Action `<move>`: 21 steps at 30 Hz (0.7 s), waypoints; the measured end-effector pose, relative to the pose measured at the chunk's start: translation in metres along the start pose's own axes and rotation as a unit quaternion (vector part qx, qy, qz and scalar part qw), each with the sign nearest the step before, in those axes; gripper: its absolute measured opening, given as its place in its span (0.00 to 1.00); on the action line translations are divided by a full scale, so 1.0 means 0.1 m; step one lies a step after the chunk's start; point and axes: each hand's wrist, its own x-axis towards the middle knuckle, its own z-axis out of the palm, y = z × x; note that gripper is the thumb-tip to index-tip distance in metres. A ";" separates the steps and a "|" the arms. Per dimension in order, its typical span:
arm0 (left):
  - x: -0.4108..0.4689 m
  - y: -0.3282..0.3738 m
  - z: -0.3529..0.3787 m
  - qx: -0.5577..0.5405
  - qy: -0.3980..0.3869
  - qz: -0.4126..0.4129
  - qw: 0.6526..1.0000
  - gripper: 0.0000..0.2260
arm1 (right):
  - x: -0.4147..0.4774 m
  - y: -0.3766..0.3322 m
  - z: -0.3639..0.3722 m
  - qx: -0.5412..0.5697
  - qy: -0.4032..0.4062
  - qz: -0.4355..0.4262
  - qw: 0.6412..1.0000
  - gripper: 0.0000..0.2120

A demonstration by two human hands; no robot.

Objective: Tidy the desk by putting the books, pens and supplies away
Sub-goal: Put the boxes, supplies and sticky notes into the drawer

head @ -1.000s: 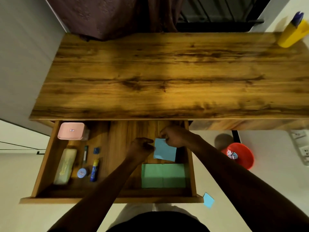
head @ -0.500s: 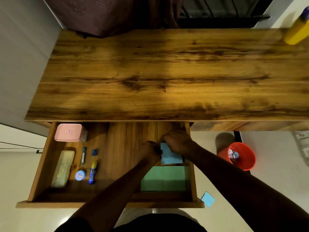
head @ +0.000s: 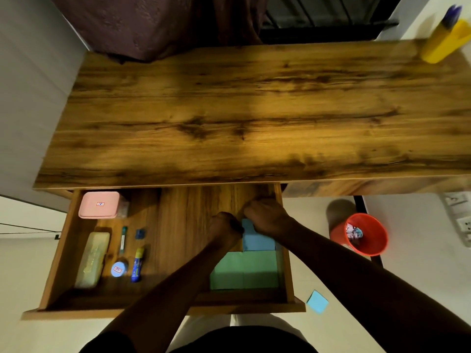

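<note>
Left hand curled into a loose fist at the left edge of the blue pad, knuckles up, touching it; fingers hidden underneath, so real grip cannot be told. Right hand bent over the pad's far edge, fingers folded down on it, pinching the top corner. Blue pad lying in the right rear part of the open drawer, close against the right wall. Directly nearer, touching its near edge: green pads, flat, side by side, filling the front right corner.

Middle of the drawer bare wood. On the left side: pink box in the far corner, pale case lengthwise along the left wall, green pen just beside it, small blue clip near the pen, round blue tin and glue stick close together toward the front.

Above the drawer, desk with only a yellow holder at the far right corner, blue pens sticking out. On the floor right of the drawer: loose blue note, and further off a red bin.
</note>
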 end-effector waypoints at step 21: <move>-1.19 0.74 -0.25 -0.100 -0.142 0.316 0.932 0.06 | -2.13 -1.02 0.24 0.490 0.398 0.453 0.630 0.07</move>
